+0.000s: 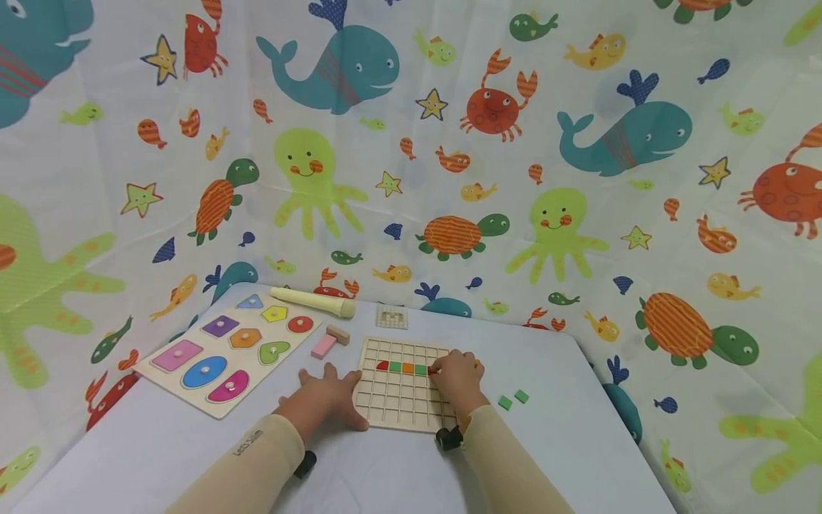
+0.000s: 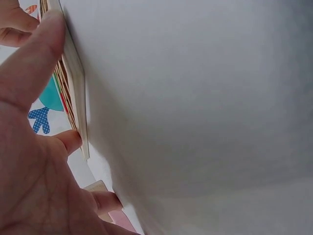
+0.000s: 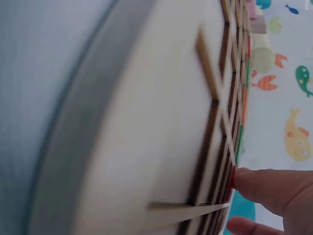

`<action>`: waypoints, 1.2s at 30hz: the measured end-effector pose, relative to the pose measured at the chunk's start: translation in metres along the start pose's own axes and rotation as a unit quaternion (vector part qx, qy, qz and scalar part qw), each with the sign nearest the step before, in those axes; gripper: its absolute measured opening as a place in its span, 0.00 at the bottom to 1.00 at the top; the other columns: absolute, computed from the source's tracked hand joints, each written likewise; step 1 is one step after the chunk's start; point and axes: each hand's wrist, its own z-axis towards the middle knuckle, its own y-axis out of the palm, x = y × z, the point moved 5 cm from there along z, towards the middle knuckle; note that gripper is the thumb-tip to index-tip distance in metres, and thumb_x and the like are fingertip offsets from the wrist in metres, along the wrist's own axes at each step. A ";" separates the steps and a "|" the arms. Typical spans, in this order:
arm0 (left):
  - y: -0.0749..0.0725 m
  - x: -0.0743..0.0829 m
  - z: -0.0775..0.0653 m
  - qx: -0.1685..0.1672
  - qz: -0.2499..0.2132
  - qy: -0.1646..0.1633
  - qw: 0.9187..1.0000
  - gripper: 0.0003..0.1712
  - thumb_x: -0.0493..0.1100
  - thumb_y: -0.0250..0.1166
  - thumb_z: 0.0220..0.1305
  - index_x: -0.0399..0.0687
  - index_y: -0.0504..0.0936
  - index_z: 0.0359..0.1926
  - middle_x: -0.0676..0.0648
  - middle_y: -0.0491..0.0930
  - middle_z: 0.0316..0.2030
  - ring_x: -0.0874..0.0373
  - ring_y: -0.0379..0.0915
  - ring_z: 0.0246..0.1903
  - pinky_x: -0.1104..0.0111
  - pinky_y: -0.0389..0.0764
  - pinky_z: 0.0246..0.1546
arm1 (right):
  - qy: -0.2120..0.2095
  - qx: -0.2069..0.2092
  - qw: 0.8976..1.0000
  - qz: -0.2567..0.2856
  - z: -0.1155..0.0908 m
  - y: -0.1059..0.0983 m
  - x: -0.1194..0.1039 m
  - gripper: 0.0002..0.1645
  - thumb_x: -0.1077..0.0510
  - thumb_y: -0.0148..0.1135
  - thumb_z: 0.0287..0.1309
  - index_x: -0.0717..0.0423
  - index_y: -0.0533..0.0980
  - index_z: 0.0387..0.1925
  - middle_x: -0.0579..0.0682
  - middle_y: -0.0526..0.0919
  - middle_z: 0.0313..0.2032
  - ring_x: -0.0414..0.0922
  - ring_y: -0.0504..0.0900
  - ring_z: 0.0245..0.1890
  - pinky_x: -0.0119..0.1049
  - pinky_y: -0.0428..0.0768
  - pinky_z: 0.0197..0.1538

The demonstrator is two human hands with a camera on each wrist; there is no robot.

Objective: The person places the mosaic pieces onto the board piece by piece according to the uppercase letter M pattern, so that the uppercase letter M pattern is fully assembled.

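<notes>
A wooden grid board [image 1: 401, 410] lies on the white table, with a row of red, green and orange tiles [image 1: 407, 368] in its upper part. My left hand [image 1: 327, 401] has its fingers spread along the board's left side, its thumb at the near left corner. In the left wrist view, the thumb [image 2: 41, 54] touches the board's edge. Over the board's right side, my right hand [image 1: 457, 382] holds a red tile [image 3: 232, 177] with its fingertips at the row's right end. A small orange spot shows by its far fingers; I cannot tell what it is.
Two green tiles [image 1: 514, 400] lie right of the board. Left is a shape puzzle board [image 1: 215, 407] with colored knobbed pieces. Behind are a pink block [image 1: 324, 347], a wooden block [image 1: 337, 334], a pale yellow stick [image 1: 311, 300] and a small pale square piece [image 1: 392, 316].
</notes>
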 end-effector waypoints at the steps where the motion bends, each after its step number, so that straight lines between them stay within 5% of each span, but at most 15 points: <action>1: 0.000 0.000 0.000 0.000 0.000 0.000 1.000 0.65 0.68 0.86 0.40 0.70 0.65 0.80 0.31 0.48 0.83 0.13 0.34 0.77 0.10 0.48 0.60 | -0.001 -0.002 1.000 0.002 -0.001 -0.001 -0.001 0.05 0.50 0.75 0.65 0.39 0.92 0.41 0.51 0.82 0.50 0.59 0.70 0.61 0.66 0.63 0.69; 5: 0.001 -0.002 0.002 -0.001 -0.006 -0.002 1.000 0.65 0.68 0.86 0.40 0.70 0.65 0.81 0.31 0.48 0.83 0.13 0.33 0.77 0.10 0.47 0.60 | -0.009 -0.010 1.000 -0.015 -0.006 -0.003 -0.004 0.05 0.49 0.74 0.66 0.38 0.92 0.42 0.51 0.82 0.52 0.59 0.69 0.63 0.67 0.63 0.69; 9: 0.001 -0.001 0.000 -0.005 -0.011 -0.001 1.000 0.65 0.68 0.86 0.40 0.70 0.65 0.81 0.31 0.47 0.83 0.13 0.32 0.77 0.10 0.47 0.60 | -0.016 -0.005 0.999 -0.044 -0.014 -0.007 -0.007 0.14 0.46 0.73 0.67 0.34 0.89 0.53 0.52 0.81 0.55 0.59 0.69 0.64 0.67 0.65 0.68; 17: -0.002 0.001 -0.003 -0.001 -0.005 0.001 1.000 0.65 0.67 0.86 0.42 0.69 0.65 0.81 0.30 0.47 0.83 0.12 0.32 0.77 0.10 0.47 0.60 | 0.013 0.016 1.000 -0.022 -0.031 -0.019 -0.007 0.25 0.41 0.74 0.65 0.35 0.85 0.62 0.55 0.81 0.57 0.60 0.70 0.62 0.66 0.68 0.64; 24: 0.000 0.001 0.000 -0.001 -0.004 0.004 1.000 0.65 0.68 0.85 0.41 0.69 0.65 0.81 0.30 0.47 0.83 0.12 0.32 0.77 0.10 0.47 0.60 | 0.061 0.056 0.996 0.020 -0.044 -0.027 0.023 0.34 0.35 0.72 0.63 0.36 0.81 0.68 0.58 0.80 0.64 0.64 0.71 0.64 0.66 0.68 0.62; 36: -0.001 0.003 -0.004 -0.008 0.000 0.002 1.000 0.64 0.67 0.85 0.43 0.69 0.65 0.81 0.30 0.46 0.83 0.13 0.32 0.77 0.11 0.47 0.61 | 0.123 0.054 0.990 0.034 -0.069 -0.047 0.080 0.34 0.37 0.69 0.67 0.39 0.78 0.71 0.64 0.80 0.64 0.71 0.69 0.67 0.69 0.69 0.58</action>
